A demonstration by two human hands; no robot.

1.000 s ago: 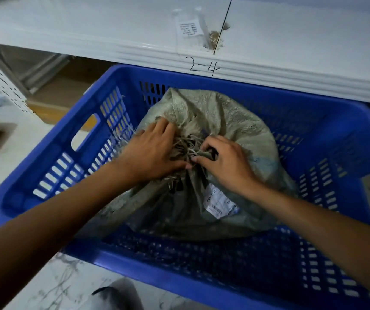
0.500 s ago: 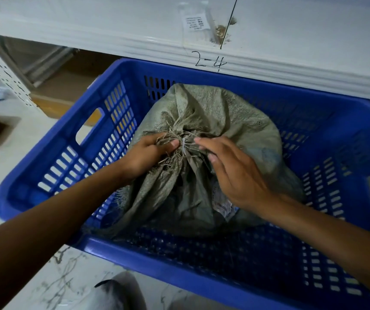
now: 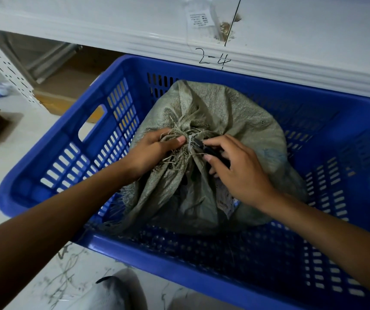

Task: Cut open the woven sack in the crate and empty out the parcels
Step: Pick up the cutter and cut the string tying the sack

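I am looking down over both forearms, which are reaching in from the bottom corners and meeting at the gathered neck of the woven sack (image 3: 222, 121). The sack is sitting inside the blue crate (image 3: 103, 133), leaning toward its far wall, mouth bunched and frayed into loose fibres.

My left hand (image 3: 150, 153) is curling around the bunched neck from the left, thumb pressing along the top of the tuft — a closed grasp on the sack's fabric, knuckles facing up. My right hand (image 3: 240, 173) is arching over from the right with fingers bent, index fingertip and thumb pinching a small dark tool (image 3: 210, 151) whose tip is pointing at a pale tie (image 3: 189, 142) cinched around the neck. The tie is standing just beside the left thumb (whether the tool's tip is touching it I cannot tell).

Most of the tool is hiding under the right fingers, so its shape is hard to make out. A white label (image 3: 225, 198) on the sack is peeking out below the right palm, its print unreadable. The parcels are not showing — the sack is covering whatever it holds. The crate's right edge is running out of the picture.
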